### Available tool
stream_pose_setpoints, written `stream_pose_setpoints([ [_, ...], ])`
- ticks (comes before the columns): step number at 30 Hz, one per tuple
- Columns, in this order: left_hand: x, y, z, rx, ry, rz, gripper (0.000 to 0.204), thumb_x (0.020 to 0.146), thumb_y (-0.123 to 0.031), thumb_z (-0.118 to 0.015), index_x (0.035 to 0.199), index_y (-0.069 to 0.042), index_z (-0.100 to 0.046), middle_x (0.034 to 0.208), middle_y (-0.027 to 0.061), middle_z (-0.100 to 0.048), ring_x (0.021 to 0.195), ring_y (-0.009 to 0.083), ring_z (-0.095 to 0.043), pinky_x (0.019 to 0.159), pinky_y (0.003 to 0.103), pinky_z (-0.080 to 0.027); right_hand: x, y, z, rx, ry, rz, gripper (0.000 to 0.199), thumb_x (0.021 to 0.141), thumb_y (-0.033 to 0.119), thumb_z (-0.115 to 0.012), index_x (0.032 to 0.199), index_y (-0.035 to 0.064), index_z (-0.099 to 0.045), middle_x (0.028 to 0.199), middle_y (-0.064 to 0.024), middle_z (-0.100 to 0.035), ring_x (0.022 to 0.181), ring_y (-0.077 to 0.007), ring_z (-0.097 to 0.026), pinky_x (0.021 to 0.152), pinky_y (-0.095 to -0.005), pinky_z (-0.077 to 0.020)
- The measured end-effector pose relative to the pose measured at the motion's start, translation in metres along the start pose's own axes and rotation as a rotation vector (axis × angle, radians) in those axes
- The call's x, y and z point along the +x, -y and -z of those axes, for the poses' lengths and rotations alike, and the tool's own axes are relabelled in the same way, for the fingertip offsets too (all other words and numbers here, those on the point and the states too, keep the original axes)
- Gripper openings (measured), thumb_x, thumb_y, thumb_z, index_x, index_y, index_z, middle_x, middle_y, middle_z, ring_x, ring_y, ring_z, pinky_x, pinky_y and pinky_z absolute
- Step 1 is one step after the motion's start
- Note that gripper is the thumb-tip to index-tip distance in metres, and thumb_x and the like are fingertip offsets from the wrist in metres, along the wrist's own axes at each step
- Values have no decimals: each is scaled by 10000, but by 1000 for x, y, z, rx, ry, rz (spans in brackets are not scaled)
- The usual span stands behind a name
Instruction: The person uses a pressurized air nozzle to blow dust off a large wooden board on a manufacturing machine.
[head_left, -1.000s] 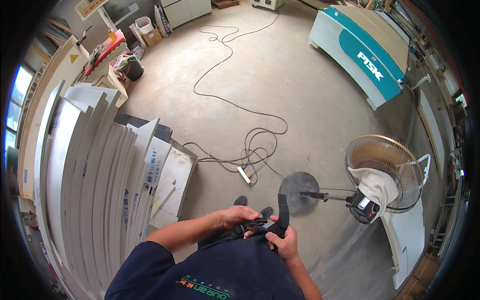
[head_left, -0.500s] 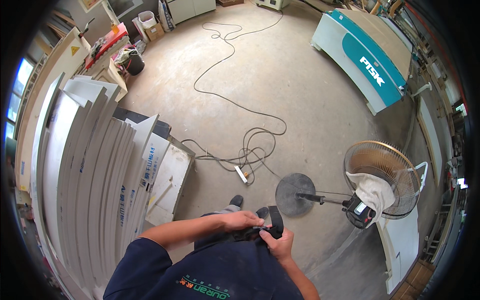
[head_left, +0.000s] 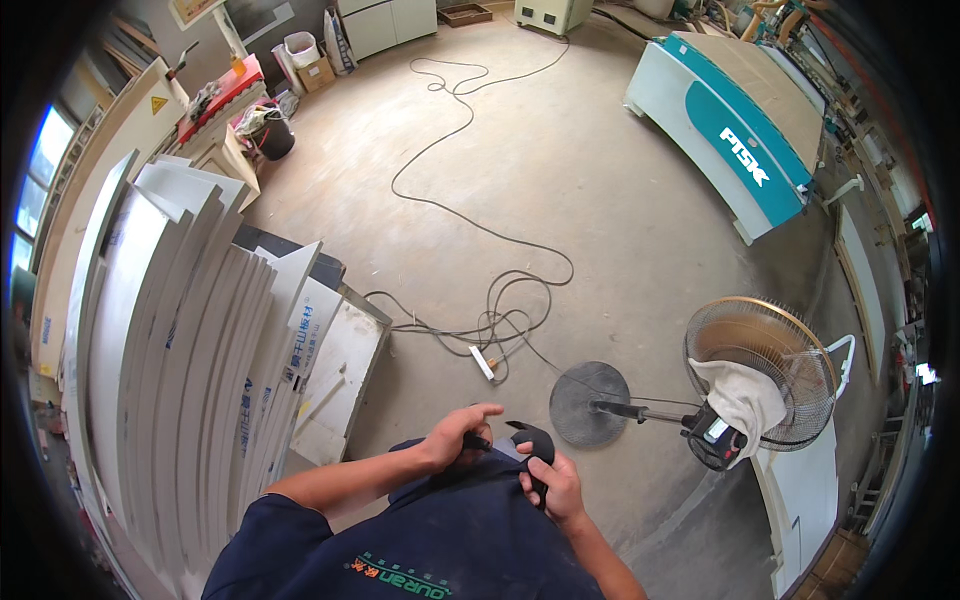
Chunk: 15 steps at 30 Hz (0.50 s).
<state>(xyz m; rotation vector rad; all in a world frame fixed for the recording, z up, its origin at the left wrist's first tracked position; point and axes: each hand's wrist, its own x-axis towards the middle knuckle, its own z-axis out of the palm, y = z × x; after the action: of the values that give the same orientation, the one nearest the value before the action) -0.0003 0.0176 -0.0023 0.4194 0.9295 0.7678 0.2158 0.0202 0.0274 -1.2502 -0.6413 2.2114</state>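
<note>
At my waist, in front of my dark blue shirt (head_left: 440, 540), a wide black strap (head_left: 536, 440) shows, its loose end curling upward. My right hand (head_left: 557, 487) is closed around this strap. To its left, my left hand (head_left: 458, 437) grips a short dark end of what looks like the same strap, with the index finger pointing out to the right. A gap lies between the two hands. The middle of the strap is hidden against my body, and any buckle cannot be made out.
Tall white boards (head_left: 190, 350) stand stacked at my left beside a low white cabinet (head_left: 345, 375). Ahead, a black cable (head_left: 465, 215) loops over the floor to a power strip (head_left: 482, 362). A pedestal fan (head_left: 760, 370) with a cloth stands right; a teal-and-white machine (head_left: 725, 130) is beyond.
My hands have moved apart: the left one up and to the left, the right one slightly down. The strap's raised loop has lowered and its end now bends to the left.
</note>
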Motion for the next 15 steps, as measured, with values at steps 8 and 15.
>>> stream_pose_setpoints([
  [8,5,23,-26,456,-8,-365,607,891,-83,-379,1411,16,-81,780,92,-526,729,164,-491,750,272,-410,5,2,8,143,80,-231,250,887,156,-450,1108,46,-488,644,-84,-523,409,-109,-391,371,-210,-326],
  [15,1,25,-34,624,42,-398,659,905,-71,-436,1400,50,-18,813,92,-480,762,185,-491,752,281,-412,8,2,9,212,146,-297,204,917,169,-413,1052,51,-509,635,-69,-522,385,-89,-370,347,-186,-301],
])
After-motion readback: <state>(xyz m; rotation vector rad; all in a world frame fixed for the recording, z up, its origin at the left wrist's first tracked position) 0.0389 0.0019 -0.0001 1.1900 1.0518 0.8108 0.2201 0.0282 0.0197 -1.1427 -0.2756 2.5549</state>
